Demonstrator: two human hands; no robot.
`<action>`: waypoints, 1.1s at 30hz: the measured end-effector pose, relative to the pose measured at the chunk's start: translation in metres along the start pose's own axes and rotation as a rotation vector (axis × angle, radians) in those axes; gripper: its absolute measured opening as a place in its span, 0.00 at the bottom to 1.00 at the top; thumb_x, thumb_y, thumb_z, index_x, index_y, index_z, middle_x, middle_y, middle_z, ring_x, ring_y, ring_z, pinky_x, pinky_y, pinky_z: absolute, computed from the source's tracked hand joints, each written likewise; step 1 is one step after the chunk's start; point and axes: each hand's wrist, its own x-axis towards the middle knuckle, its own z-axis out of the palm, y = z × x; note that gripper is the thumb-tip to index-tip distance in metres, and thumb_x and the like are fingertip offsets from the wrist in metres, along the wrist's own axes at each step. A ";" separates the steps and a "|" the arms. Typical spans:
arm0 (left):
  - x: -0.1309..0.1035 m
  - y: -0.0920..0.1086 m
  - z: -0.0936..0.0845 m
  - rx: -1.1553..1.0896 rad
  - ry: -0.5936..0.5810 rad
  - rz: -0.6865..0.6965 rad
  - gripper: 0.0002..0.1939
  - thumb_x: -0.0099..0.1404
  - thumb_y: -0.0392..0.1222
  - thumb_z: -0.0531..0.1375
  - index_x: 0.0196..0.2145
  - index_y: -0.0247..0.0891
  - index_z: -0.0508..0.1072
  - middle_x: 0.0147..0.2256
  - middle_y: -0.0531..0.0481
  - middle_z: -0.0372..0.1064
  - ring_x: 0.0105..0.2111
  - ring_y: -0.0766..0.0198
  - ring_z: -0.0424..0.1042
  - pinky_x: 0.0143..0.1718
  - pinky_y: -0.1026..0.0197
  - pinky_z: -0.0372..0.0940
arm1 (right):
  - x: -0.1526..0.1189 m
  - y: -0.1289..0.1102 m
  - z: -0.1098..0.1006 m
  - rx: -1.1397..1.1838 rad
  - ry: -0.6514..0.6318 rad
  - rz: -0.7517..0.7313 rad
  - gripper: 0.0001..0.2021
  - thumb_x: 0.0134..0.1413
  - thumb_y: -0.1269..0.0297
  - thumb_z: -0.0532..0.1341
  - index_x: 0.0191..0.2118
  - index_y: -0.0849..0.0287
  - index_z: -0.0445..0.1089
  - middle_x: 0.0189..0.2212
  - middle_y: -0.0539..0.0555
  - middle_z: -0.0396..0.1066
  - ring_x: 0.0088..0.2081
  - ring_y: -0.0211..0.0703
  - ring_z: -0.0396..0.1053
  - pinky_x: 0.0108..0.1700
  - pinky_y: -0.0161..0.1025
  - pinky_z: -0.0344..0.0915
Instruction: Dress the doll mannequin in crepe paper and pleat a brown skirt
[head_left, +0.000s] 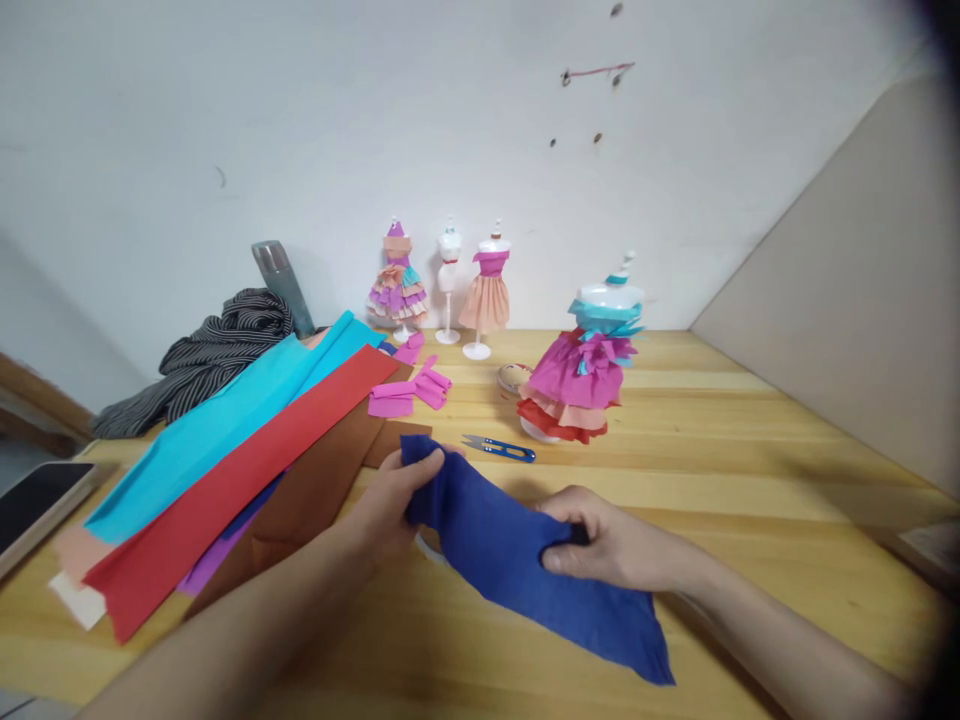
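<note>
A strip of dark blue crepe paper (502, 550) is stretched between my two hands above the table. My left hand (394, 495) pinches its upper left end, thumb on top. Farther along the strip, my right hand (604, 540) grips its upper edge between thumb and fingers, and the right end hangs down free. Just beyond the paper lie blue thread snips (510, 450). A small mannequin (581, 370) in a turquoise, magenta, peach and red ruffled paper dress stands behind my right hand. Part of a pale round object (430, 550) shows under the strip.
Turquoise, red (247, 480) and brown paper sheets cover the table's left side. Magenta scraps (412, 390) and a tape roll (514, 376) lie mid-table. Three small mannequins (491, 290) stand by the wall. Behind left are striped cloth (225, 340) and a flask (283, 285); a phone (37, 505) lies far left.
</note>
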 end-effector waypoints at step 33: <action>-0.006 -0.002 -0.004 0.352 -0.102 0.073 0.25 0.42 0.54 0.73 0.28 0.33 0.71 0.23 0.55 0.63 0.24 0.69 0.62 0.28 0.65 0.57 | 0.004 0.007 0.004 0.146 0.074 0.026 0.25 0.46 0.43 0.67 0.27 0.66 0.68 0.20 0.46 0.60 0.22 0.30 0.56 0.25 0.30 0.55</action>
